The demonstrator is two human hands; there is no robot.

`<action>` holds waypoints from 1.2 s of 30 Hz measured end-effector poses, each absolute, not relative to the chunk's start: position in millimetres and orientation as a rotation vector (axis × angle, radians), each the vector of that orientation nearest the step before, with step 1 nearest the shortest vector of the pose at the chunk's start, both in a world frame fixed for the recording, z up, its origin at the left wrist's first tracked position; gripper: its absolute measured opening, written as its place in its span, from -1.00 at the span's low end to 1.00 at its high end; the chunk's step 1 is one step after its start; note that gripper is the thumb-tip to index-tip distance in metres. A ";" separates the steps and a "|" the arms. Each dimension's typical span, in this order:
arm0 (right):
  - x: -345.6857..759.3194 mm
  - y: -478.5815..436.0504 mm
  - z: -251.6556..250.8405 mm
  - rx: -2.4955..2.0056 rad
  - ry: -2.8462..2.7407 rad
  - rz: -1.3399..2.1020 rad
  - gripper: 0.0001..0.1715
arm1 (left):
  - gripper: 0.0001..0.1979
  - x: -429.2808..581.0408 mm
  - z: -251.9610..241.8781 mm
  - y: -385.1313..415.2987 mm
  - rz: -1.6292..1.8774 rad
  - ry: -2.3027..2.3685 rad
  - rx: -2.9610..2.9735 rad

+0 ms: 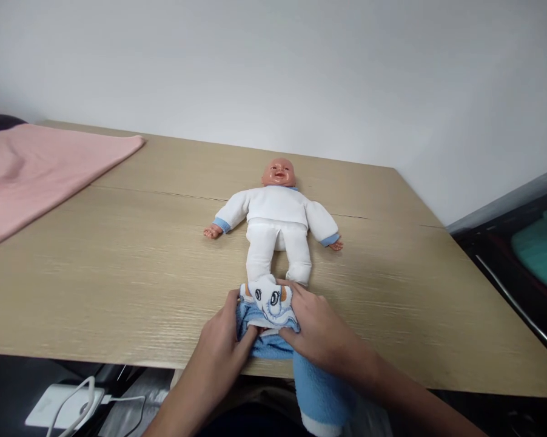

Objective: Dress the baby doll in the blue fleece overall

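Note:
A baby doll (pixel 279 206) in a white top with blue cuffs lies on its back, its head toward the wall and its feet toward me. Around its lower legs is a blue and white fleece garment (pixel 273 349) with an embroidered animal face on it. My left hand (pixel 225 331) grips the garment's left edge, thumb tucked inside the opening. On the other side my right hand (pixel 316 321) pinches its right edge. One blue leg or sleeve with a white end hangs over the table edge below my right hand. The doll's feet are hidden in the cloth.
The doll lies on a wooden table (pixel 141 291) against a pale wall. A pink cloth (pixel 50 164) covers the table's left part. Below the front edge at left is a white power bank (pixel 64 405) with a cable. A dark object holding something green (pixel 540 249) stands at right.

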State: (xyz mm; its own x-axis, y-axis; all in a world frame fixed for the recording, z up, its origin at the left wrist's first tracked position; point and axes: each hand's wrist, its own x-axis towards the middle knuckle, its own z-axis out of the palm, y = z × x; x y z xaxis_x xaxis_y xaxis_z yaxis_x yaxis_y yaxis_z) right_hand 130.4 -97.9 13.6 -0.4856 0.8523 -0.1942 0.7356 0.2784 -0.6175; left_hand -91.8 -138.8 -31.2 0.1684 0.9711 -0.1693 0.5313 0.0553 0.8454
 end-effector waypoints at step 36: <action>136.5 -50.0 0.7 -1.213 -2.065 1.043 -0.94 | -0.76 -137.4 -37.1 -78.5 0.808 0.987 1.385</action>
State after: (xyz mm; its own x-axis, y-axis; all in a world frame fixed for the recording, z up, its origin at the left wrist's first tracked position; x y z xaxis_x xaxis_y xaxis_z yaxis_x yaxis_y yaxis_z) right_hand 136.5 -50.0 0.7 -0.4615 0.8855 0.0536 0.4823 0.3012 -0.8226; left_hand -137.4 -78.5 -37.1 0.3999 0.9125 -0.0863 0.0955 0.0521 0.9941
